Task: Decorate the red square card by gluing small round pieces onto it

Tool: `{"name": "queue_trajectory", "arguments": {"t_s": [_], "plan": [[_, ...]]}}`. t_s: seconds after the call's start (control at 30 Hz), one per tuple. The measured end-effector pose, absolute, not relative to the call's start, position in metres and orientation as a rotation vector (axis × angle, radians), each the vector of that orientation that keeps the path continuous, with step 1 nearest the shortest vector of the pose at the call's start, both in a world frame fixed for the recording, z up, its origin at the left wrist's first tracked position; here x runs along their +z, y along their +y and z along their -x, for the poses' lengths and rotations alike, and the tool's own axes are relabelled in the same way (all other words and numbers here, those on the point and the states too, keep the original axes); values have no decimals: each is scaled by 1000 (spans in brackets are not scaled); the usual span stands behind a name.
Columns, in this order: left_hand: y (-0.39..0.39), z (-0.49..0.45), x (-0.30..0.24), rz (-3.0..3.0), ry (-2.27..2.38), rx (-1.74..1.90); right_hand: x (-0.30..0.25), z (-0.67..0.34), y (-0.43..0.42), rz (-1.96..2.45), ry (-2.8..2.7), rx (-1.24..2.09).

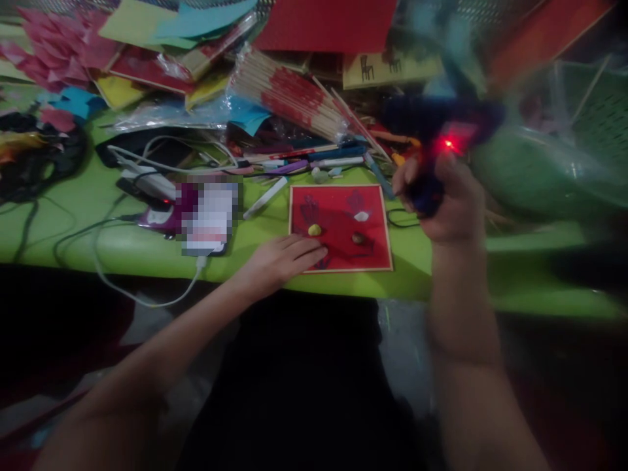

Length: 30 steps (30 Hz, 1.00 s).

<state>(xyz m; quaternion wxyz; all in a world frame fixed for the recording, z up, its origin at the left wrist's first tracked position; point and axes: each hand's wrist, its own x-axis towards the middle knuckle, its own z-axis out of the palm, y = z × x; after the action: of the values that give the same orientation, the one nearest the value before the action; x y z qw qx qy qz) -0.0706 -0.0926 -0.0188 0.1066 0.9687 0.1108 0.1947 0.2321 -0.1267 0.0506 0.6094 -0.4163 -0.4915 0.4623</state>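
exposure: dim, muted — lower corners near black | light: small red light (449,144) glowing on the dark blue tool (426,118), reddish spill beside it | glare: faint sheen on the green bench (262,229), glints on clear plastic (171,118) | blur: right side smeared, tool soft — red board (338,212) clearer | phone (210,216): coarse pixel blocks

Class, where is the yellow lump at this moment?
In the head view, the yellow lump sits on the left half of the red board, just beyond the left hand.
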Motion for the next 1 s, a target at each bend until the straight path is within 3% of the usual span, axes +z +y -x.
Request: {"name": "queue_trajectory", "arguments": {"t_s": [1.0], "plan": [[-117, 63, -16, -2685, 760, 755, 53, -230, -128, 972, -1138, 1033]]}}
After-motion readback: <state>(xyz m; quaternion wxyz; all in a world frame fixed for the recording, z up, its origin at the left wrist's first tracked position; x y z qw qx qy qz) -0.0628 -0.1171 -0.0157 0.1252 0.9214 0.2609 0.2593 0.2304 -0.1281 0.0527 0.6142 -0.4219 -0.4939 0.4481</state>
